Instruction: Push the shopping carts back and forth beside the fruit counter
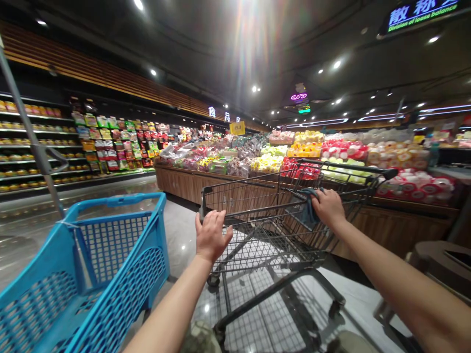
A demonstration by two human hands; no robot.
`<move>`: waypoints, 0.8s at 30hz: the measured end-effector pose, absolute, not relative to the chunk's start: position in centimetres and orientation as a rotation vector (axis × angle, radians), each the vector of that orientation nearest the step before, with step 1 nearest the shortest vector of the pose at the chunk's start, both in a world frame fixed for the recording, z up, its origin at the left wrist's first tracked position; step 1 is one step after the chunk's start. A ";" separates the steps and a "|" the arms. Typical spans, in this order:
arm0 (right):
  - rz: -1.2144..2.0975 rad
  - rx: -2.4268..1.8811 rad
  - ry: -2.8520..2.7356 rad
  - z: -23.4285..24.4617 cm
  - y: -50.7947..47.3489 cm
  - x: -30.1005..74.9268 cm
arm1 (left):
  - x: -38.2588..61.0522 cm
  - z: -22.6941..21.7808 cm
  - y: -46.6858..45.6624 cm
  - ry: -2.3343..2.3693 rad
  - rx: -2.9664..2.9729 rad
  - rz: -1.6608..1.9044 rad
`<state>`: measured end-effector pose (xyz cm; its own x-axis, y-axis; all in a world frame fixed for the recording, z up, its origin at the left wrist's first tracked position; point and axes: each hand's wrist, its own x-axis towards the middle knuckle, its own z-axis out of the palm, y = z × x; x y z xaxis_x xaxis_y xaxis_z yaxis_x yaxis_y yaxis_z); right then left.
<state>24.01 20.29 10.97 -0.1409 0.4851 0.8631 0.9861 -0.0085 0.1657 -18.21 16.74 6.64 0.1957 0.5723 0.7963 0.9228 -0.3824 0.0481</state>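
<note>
A black wire shopping cart (253, 213) stands right in front of me. My left hand (211, 238) is at its near left corner, fingers stretched out and thumb apart. Whether the palm rests on the rim there is hidden. My right hand (328, 208) is closed around a dark blue-grey cloth (309, 213), which hangs down inside the cart against the wire side. Through the mesh I see the tiled floor beneath the basket.
A blue plastic basket cart (154, 240) with a metal pole stands close on my left. Beyond the cart runs a wood-fronted display (184, 186) heaped with colourful packaged goods. Stocked shelves (37, 137) line the left wall. A brown round-topped bin (437, 260) is at right.
</note>
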 end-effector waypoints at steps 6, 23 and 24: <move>-0.986 -1.455 -1.771 10.1 18.9 15.0 | -13.0 8.2 16.9 -1.247 -2.181 -0.947; -0.993 -1.444 -1.732 10.2 17.6 31.3 | -10.7 8.7 17.9 -1.145 -2.240 -0.876; -0.993 -1.469 -1.671 10.1 17.7 31.5 | -10.1 8.8 17.9 -1.124 -2.229 -0.877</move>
<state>31.50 17.68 10.14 -0.1208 0.4644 0.8773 0.9926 0.0670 0.1012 -10.12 17.92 8.83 0.4542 0.5152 0.7268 0.8302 -0.5407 -0.1355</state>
